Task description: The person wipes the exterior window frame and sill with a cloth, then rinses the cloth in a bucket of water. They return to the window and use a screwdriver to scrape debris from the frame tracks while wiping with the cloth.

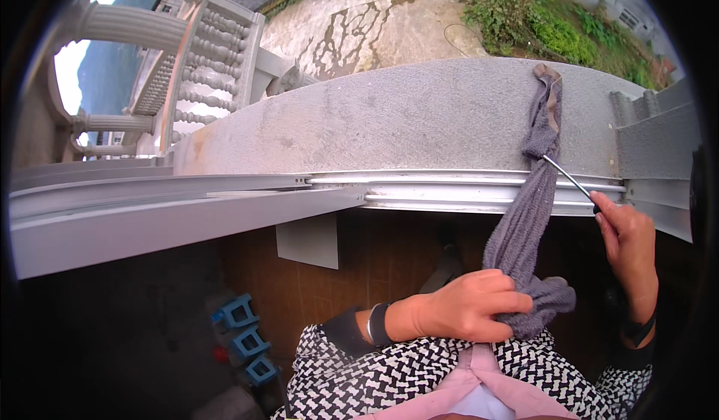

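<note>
A grey ribbed cloth (519, 223) stretches from my lap across the window track and onto the concrete ledge outside. Its bunched near end is gripped by my left hand (466, 307). My right hand (626, 234), to the right of the cloth, holds a screwdriver (570, 178) by its dark handle. The metal shaft points up and left, and its tip meets the cloth at a bunched fold near the ledge's inner edge; whether the tip is tucked into the fold I cannot tell.
The sliding window's metal track (438, 190) runs across the view, with a frame (168, 218) at left. Beyond lies a rough concrete ledge (393, 117) above a yard. Blue plastic objects (250, 341) stand at lower left, near a white panel (309, 240).
</note>
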Action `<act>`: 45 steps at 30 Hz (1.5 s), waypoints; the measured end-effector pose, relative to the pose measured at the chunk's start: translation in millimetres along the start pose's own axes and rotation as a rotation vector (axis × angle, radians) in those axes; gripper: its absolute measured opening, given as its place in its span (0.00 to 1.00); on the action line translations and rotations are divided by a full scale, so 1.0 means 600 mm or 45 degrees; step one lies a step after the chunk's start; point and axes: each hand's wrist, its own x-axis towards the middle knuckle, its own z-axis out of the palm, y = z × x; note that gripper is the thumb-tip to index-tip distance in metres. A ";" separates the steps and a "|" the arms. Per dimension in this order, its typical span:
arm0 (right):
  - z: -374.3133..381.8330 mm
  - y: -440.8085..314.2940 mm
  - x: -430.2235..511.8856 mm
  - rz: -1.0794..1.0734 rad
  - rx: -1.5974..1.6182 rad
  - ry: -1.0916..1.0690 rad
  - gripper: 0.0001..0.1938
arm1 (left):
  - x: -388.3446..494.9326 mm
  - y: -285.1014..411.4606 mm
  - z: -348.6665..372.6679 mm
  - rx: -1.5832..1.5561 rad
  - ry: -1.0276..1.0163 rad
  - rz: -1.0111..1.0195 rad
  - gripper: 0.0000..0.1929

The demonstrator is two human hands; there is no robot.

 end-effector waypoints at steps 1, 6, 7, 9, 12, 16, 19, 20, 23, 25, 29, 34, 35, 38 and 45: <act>-0.010 0.003 -0.018 0.015 -0.004 0.003 0.18 | -0.009 0.008 -0.002 0.056 -0.019 -0.063 0.05; -0.051 -0.014 -0.049 0.079 0.130 0.086 0.17 | -0.049 0.052 -0.026 0.363 0.250 -0.397 0.12; -0.052 -0.018 -0.046 0.005 0.175 0.107 0.17 | -0.056 0.060 -0.029 0.449 0.297 -0.407 0.12; -0.046 -0.023 -0.037 -0.081 0.202 0.147 0.17 | -0.070 0.078 -0.037 0.605 0.340 -0.485 0.14; -0.026 -0.025 -0.022 -0.164 0.040 0.161 0.15 | -0.086 0.091 -0.045 0.689 0.338 -0.508 0.13; -0.012 -0.036 0.001 -0.307 -0.076 0.112 0.15 | -0.095 0.104 -0.052 0.755 0.239 -0.507 0.11; -0.001 -0.053 0.041 -0.406 -0.212 0.021 0.08 | -0.098 0.106 -0.057 0.780 0.188 -0.459 0.11; 0.003 -0.057 0.060 -0.428 -0.292 -0.033 0.07 | -0.099 0.104 -0.059 0.807 0.190 -0.430 0.10; 0.034 -0.068 0.126 -0.545 -0.387 -0.165 0.07 | -0.104 0.108 -0.075 0.807 0.074 -0.417 0.10; 0.062 -0.085 0.151 -0.617 -0.365 -0.162 0.08 | -0.109 0.113 -0.091 0.782 0.018 -0.348 0.11; 0.089 -0.137 0.166 -0.675 -0.193 -0.071 0.11 | -0.127 0.165 -0.154 0.687 -0.016 -0.355 0.08; 0.110 -0.199 0.200 -0.765 -0.146 -0.264 0.13 | -0.148 0.195 -0.197 0.593 -0.114 -0.431 0.08; 0.114 -0.202 0.207 -0.793 -0.140 -0.274 0.13 | -0.148 0.197 -0.200 0.596 -0.147 -0.453 0.08; 0.132 -0.213 0.218 -0.729 -0.183 -0.425 0.13 | -0.146 0.195 -0.201 0.650 -0.058 -0.535 0.07; 0.220 -0.400 0.289 -0.769 0.011 -0.608 0.10 | -0.133 0.118 -0.157 0.930 0.050 -0.735 0.06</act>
